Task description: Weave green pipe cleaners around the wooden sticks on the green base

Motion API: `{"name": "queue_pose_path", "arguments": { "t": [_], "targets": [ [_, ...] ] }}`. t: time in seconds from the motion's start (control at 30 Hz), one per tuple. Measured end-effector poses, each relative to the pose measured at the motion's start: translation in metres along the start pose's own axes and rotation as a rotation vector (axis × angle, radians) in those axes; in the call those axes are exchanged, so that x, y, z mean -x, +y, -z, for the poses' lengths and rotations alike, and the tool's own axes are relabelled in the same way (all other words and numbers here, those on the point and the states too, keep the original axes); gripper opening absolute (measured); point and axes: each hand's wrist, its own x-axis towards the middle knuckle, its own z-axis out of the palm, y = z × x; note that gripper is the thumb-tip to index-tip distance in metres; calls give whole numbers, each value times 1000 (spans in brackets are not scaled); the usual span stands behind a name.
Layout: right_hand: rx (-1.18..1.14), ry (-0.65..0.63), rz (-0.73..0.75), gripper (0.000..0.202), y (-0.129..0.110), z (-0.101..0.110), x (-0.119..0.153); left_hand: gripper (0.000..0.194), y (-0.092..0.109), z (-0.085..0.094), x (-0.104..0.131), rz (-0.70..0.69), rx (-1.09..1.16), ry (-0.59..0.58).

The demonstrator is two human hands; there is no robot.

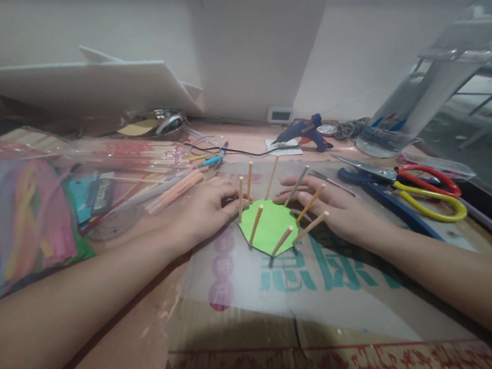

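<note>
A bright green, many-sided base sits low over the work surface, with several thin wooden sticks standing up round its rim. The sticks lean outward at different angles. My left hand is closed at the base's left and far edge, its thumb and fingers against the rim beside two sticks. On the opposite side my right hand has bent fingers at the far right rim, among the sticks. Its fingertips are partly hidden behind them. Both hands grip the piece from its sides.
Beneath lies a translucent sheet with printed characters. To the right are scissors with red and yellow handles and a clear pitcher. A blue glue gun rests behind. Pastel pipe cleaners and bagged sticks lie left.
</note>
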Motion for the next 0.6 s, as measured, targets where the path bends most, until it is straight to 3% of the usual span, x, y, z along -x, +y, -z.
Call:
{"name": "queue_pose_path", "arguments": {
  "t": [0.17,0.37,0.43,0.47,0.6],
  "targets": [
    [42,89,96,34,-4,6,-2,20,-2,-1,-1,25,-13,34],
    [355,528,442,13,-42,35,9,26,0,4,2,101,118,96],
    [542,606,545,15,-54,37,22,30,5,8,5,116,173,80],
    [666,560,593,19,-58,35,29,31,8,11,7,121,180,58],
    [957,162,725,32,-64,19,46,38,15,15,15,169,129,22]
  ]
}}
